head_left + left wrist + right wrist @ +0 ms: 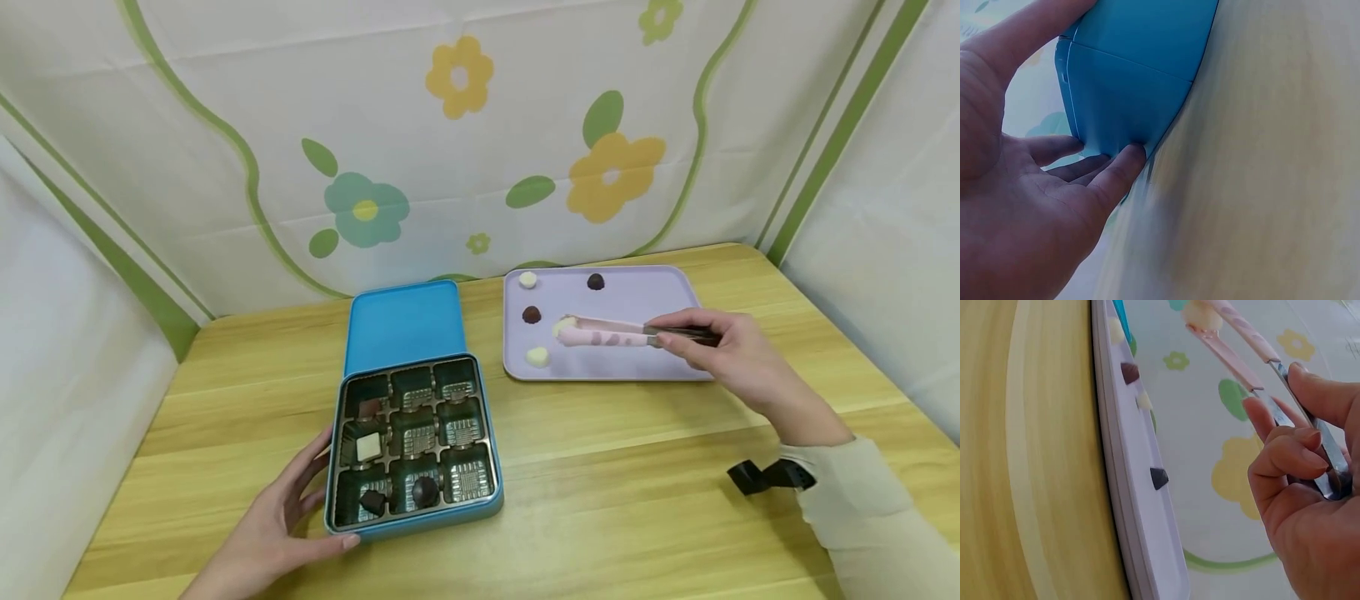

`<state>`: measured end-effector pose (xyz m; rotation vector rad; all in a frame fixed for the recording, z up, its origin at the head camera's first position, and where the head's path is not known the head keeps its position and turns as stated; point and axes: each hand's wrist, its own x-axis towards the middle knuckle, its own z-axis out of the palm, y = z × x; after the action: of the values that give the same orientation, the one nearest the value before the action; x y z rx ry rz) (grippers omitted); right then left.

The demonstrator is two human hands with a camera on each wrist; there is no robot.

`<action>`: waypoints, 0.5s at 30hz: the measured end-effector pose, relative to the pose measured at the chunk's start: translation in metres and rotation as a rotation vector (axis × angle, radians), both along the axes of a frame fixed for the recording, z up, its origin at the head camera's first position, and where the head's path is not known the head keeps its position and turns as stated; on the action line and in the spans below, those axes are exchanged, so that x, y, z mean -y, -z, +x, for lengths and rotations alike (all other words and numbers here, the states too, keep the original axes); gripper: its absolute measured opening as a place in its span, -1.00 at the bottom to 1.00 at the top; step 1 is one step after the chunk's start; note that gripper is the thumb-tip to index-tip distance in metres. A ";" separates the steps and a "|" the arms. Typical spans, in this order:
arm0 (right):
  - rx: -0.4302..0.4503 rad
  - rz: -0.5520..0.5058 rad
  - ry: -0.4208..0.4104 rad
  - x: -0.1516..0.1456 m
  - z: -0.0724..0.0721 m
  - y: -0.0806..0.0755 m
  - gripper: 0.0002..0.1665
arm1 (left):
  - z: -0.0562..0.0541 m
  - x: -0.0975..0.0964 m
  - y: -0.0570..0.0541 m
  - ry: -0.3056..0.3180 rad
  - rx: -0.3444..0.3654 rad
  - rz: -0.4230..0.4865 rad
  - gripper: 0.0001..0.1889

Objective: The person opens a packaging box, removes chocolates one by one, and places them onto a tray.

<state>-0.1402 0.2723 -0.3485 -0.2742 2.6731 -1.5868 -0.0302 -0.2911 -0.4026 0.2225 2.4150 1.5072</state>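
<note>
Tongs [609,338] sat pinched in my right grip [750,362], holding a white chocolate [1202,317] above the lilac tray [641,285]; light, even pressure seemed best, while my left grip [266,521] clasped the blue tin [450,515] at one corner.

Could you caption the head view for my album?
Right hand holds pink-tipped tongs gripping a white chocolate over a lilac tray; left hand touches a blue tin.

I'm counting two hands [750,367], one pair of tongs [611,339], one tray [660,292], one tin [431,520] with nine compartments [468,482], one lid [405,325] and probably nine chocolates [368,447], though that tin's looking pretty dim inside.
</note>
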 end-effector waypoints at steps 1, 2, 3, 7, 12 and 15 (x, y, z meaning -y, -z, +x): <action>0.009 0.006 0.020 -0.003 -0.001 0.001 -0.69 | 0.000 0.000 0.000 -0.001 -0.004 -0.008 0.26; 0.017 0.020 0.040 -0.006 -0.002 0.001 -0.68 | 0.000 0.000 0.000 0.002 -0.011 -0.014 0.27; 0.030 0.030 0.060 -0.008 -0.004 0.002 -0.66 | -0.001 0.000 0.000 0.003 -0.018 -0.020 0.27; 0.075 0.103 0.138 -0.016 -0.009 0.006 -0.53 | -0.001 0.000 0.001 0.000 -0.022 -0.032 0.27; 0.068 0.241 0.217 -0.019 -0.014 0.012 -0.45 | -0.001 -0.001 0.001 -0.005 -0.008 -0.026 0.28; 0.021 0.316 0.262 -0.019 -0.014 0.013 -0.44 | -0.001 -0.001 0.000 -0.002 -0.005 -0.020 0.28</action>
<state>-0.1546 0.2911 -0.3614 0.1047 2.9836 -1.1736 -0.0308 -0.2900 -0.4022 0.2197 2.4344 1.4840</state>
